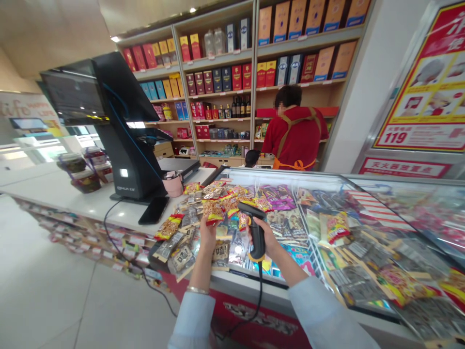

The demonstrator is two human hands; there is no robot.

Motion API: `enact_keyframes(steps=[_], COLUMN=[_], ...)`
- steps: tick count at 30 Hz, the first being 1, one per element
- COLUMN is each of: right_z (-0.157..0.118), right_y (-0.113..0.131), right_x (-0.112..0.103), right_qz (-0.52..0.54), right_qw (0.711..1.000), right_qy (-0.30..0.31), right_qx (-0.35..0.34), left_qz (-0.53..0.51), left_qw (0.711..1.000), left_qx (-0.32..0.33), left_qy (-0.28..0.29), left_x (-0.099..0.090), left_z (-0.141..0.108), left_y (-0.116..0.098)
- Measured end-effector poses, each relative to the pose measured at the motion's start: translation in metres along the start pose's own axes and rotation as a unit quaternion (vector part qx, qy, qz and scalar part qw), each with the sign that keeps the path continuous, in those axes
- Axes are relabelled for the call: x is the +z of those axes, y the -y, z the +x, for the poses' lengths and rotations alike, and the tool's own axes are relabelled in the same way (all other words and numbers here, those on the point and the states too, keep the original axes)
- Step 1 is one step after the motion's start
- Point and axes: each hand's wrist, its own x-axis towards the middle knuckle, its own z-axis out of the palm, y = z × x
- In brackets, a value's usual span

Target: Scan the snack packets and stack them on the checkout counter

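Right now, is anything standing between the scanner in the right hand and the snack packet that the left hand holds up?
Nothing visible does. The right hand points the scanner toward the snack packet held by the left hand, and the gap between scanner head and packet is open above the freezer lid.

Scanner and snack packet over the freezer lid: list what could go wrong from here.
1. The left hand holds the snack packet by its lower edge only; it may flop, so the barcode scanner in the right hand could misread.
2. Loose packets overhang the counter edge by the left forearm; a nudge could knock them off.
3. The scanner cable hangs below the counter and could snag.
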Motion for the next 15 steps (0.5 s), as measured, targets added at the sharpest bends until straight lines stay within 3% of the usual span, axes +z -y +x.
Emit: enact_keyframes(steps=[5, 15], right_z=[-0.004, -0.003], right_y=[0.003, -0.001], right_x=[0.002, 0.001], right_qz=[-0.011, -0.033], right_qw=[0.999, 0.997], right_qy=[0.029, 0.055], right_qx=[0.004, 0.029], left_qz=[-0.073, -0.018], left_qw=[0.997, 0.999], left_qx=[-0.039, -0.033], left_qy=[0.008, 0.012], left_x=[0.006, 0.006], left_z=[-0.008, -0.01], left_y=[-0.01, -0.011])
